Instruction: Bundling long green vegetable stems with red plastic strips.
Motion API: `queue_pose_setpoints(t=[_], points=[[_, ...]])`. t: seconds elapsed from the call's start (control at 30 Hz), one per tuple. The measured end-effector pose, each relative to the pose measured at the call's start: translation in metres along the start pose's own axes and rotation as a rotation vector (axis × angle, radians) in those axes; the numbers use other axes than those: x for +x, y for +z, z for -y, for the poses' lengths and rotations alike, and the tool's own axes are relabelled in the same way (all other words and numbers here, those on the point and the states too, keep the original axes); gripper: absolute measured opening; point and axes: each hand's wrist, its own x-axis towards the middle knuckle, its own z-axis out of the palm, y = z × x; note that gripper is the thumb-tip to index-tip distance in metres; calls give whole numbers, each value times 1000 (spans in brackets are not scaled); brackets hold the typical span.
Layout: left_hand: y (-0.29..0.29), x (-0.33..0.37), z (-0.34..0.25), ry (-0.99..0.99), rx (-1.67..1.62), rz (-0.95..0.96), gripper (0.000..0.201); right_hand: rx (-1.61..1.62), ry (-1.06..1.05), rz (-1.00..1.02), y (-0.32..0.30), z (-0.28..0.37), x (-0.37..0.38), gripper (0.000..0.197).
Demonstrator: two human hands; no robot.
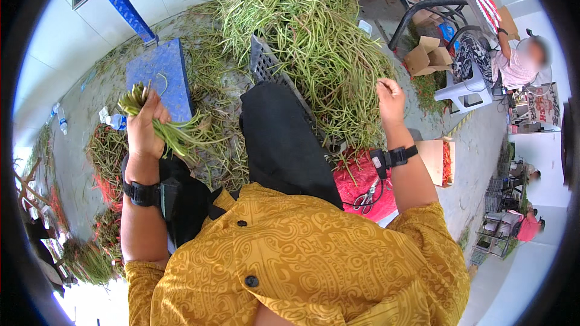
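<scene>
Left hand clenched around a bunch of green stems, right hand loosely closed, grasping nothing, at the big stem heap far right

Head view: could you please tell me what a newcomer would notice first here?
The big pile of green stalks fills the upper middle. The left hand grips a bunch of stalks before a blue scale platform; the right hand reaches the pile's edge.

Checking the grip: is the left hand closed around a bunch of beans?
Closed: the left hand is fisted around a bunch of green beans, ends sticking out both sides.
</scene>
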Motion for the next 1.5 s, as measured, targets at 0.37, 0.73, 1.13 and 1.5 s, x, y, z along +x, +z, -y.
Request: queue_pose_setpoints(t=[0.37, 0.73, 1.13, 1.5], points=[[-35, 10, 36, -31, 73, -193, 13, -674, 358, -78, -1, -94, 27, 33], [-36, 13, 44, 25, 185, -229, 11, 47, 221, -234, -12, -92, 28, 18], [-25, 10, 41, 11, 180, -224, 10, 727, 185, -242, -42, -2, 39, 22], [-14, 11, 43, 44, 197, -236, 12, 480, -299, -155, -93, 89, 54, 35]])
